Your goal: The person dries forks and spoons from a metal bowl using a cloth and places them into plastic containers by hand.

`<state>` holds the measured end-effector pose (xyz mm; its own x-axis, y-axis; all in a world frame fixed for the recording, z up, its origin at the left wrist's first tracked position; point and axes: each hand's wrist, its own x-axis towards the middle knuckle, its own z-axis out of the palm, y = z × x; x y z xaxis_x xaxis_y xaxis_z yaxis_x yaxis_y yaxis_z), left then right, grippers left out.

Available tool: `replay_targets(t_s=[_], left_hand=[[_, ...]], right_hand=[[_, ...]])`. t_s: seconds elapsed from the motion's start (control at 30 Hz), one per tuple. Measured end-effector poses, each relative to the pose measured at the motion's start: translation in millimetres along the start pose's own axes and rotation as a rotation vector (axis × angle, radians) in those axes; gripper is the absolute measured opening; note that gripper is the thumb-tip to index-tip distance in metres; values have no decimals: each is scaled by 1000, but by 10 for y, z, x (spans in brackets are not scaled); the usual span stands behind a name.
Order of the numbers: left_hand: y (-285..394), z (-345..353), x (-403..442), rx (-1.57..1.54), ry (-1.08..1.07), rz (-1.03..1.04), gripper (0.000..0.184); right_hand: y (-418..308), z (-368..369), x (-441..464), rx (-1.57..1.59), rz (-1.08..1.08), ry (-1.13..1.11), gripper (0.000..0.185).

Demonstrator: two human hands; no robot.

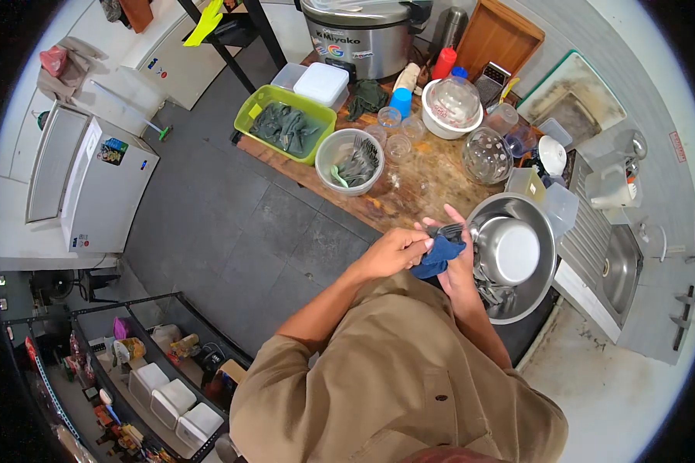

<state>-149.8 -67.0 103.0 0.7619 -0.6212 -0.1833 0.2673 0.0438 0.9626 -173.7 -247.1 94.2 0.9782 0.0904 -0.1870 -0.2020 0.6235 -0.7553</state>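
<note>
My left hand [399, 251] is closed, thumb and fingers pinching at a metal fork [449, 230] whose tines point right. A dark blue cloth [439, 256] is bunched around and below the fork, between both hands. My right hand [461, 270] holds the cloth against its palm, with one finger stretched upward. The fork's handle is hidden by fingers and cloth. Close by on the right, a large steel basin [544, 266] holds a white bowl [515, 253] and loose cutlery [493, 293]. A clear round tub [341, 185] ahead-left contains several forks [359, 163].
On the wooden table [421, 185] stand a green tub [309, 150] with dark cloth in water, several clear cups [398, 147], a glass bowl [486, 154] and a large rice cooker [359, 46]. A sink [616, 274] is right; a black shelf rack [181, 301] stands lower left.
</note>
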Motion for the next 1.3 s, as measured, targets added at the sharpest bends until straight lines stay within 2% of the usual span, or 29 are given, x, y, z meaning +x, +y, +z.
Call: replay_targets(t_s=[0.03,0.2,0.23,0.33,0.43,0.57,0.77,0.8,0.9,0.93,1.0,1.03,1.1,1.13,1.2,1.23,1.3], left_hand=[[-20,31,23,2,-1,3,34],[-54,182,102,-36,-30,-52,34],[-41,222,125,-39,-42,-54,34],[-17,437,214,240,74,108,33],[71,735,322,316,132,103,33],[199,1201,465,375,102,131,33],[156,1965,575,502,61,110,32],[49,2066,561,501,95,135,31],[-188,2241,496,556,116,120,30],[-238,2302,464,493,134,64,31],[-298,2469,390,396,166,-16,34],[-337,2562,374,394,170,-24,34],[-425,2771,346,348,180,-75,33],[-457,2883,328,343,197,-85,33],[-501,3105,325,483,204,35,24],[-543,3189,307,545,258,27,21],[-488,3193,232,586,284,-4,20]], right_hand=[[-24,-18,-1,0,1,-63,77],[-161,-102,-88,-43,-39,-79,74],[-195,-136,-128,-108,-90,-56,73],[-380,-195,-147,-120,-84,107,70],[-632,-304,-199,-127,-164,169,70],[-965,-628,-436,-138,-293,228,67],[-1253,-1335,-962,-167,-455,389,50],[-1286,-1525,-1031,-252,-488,495,46],[-1512,-1911,-1228,-19,-575,590,43],[-1553,-1982,-1328,-9,-573,601,43],[-1622,-2111,-1517,-117,-427,525,47],[-1533,-2263,-1586,-262,-362,483,51],[-1344,-2300,-1682,-209,-230,342,53],[-1261,-2242,-1758,-319,-220,302,55],[-1181,-2054,-1877,-171,-89,139,59],[-1092,-2062,-1882,-14,-6,125,63],[-1163,-2007,-1870,-29,11,96,62]])
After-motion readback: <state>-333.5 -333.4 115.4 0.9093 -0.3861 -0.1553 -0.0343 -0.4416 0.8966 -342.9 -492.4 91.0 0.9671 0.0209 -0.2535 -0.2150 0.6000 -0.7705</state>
